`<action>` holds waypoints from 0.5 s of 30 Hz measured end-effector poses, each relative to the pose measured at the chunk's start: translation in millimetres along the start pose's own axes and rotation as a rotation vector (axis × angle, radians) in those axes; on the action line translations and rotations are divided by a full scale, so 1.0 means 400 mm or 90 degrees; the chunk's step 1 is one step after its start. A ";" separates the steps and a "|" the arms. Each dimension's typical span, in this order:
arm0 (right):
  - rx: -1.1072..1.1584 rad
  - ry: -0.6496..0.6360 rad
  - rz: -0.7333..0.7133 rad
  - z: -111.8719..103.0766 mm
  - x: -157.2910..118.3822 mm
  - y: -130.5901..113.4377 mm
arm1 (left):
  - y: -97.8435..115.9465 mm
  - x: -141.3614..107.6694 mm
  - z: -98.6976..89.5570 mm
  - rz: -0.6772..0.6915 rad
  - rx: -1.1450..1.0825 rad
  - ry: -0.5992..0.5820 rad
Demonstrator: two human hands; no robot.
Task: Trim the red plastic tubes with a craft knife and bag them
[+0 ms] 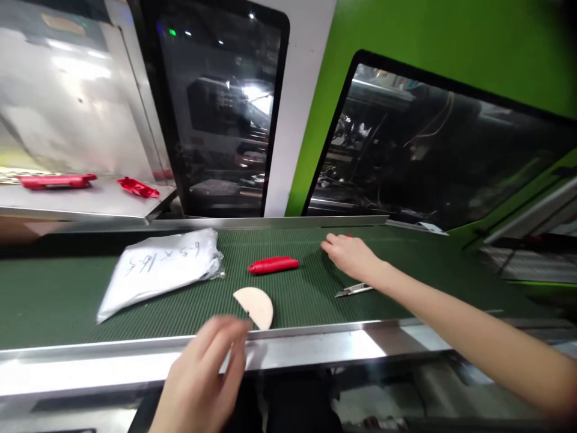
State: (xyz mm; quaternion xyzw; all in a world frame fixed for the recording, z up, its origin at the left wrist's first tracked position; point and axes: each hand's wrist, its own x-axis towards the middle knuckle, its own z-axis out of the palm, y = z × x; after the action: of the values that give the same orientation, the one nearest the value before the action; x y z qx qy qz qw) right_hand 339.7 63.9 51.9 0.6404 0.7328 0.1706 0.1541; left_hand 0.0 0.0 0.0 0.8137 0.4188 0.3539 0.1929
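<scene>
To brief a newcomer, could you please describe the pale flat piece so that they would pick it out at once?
Find the dark green ribbed belt in front of the machine. By its near metal rail, just beyond the left hand, lies the pale flat piece. Its half-disc outline sets it apart from the slim red part and the white bag nearby.

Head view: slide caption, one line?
Left hand near a pale half-disc, right hand near a utility knife, red part on the green belt.
</scene>
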 end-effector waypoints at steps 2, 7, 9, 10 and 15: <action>0.032 0.017 -0.016 -0.009 -0.014 -0.039 | -0.012 0.124 0.004 0.100 0.107 -0.024; 0.133 0.123 -0.031 -0.041 -0.085 -0.075 | -0.016 0.328 0.121 0.185 0.184 -0.118; 0.195 0.193 -0.034 -0.069 -0.086 -0.097 | -0.023 0.353 0.158 0.209 0.191 -0.142; 0.232 0.228 -0.038 -0.087 -0.076 -0.113 | -0.029 0.352 0.162 0.218 0.190 -0.139; 0.422 0.331 -0.082 -0.185 0.043 -0.263 | -0.070 0.195 0.041 0.189 0.154 0.077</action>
State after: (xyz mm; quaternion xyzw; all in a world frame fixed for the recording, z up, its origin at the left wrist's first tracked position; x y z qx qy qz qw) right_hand 211.2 64.2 70.8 0.5439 0.8011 0.0716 -0.2395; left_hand 27.9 79.7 4.1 0.8608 0.3448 0.3740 0.0139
